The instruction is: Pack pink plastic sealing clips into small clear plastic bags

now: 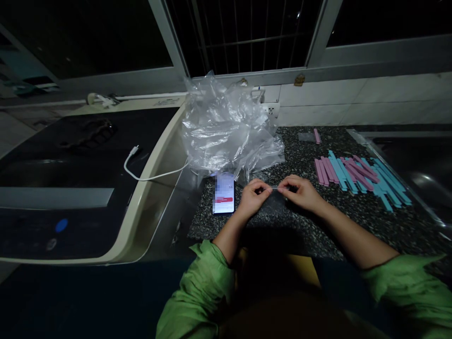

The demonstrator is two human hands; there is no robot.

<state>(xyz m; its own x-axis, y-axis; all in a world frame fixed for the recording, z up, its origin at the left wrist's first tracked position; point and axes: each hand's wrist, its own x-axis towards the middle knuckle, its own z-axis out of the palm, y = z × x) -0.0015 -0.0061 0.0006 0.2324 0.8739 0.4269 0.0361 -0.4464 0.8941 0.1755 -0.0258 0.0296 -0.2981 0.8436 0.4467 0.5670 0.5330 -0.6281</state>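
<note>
As both hands (274, 190) pinch, clear plastic (276, 200) hangs thinly.

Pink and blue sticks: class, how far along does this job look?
Perhaps done: one pink stick lies apart, beside a small clear piece; nothing looks surely finished. In hand: the left hand and right hand pinch a clear film between their fingers. Apparently left: the loose heap of pink and blue sticks.

Clear film (275, 189) too faint in outline, phone screen (226, 192) partly blurred, washing machine (70, 165) cut off left.
</note>
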